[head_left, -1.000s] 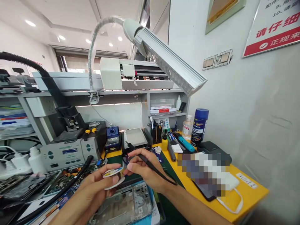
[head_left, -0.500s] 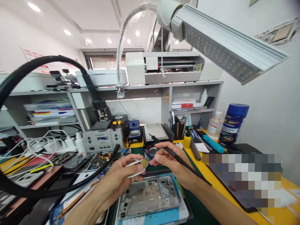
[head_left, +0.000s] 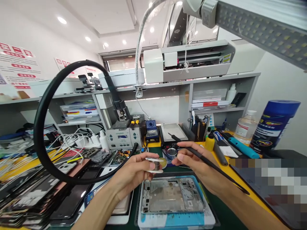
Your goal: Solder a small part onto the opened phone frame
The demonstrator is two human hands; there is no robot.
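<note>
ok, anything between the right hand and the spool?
Nothing solid visible, just a narrow gap between the right hand and the spool, which the left hand holds. The black tool in the right hand slants above that gap. Can't tell if a thin strand spans it.

No wording can be read for certain. The wall poster [head_left: 18, 65] at left carries white lettering on red bars, too small to make out. Print on the blue spray can [head_left: 273, 126], the clear bottle's label [head_left: 241, 129] and the printer's yellow sticker [head_left: 224, 59] is likewise illegible.
</note>
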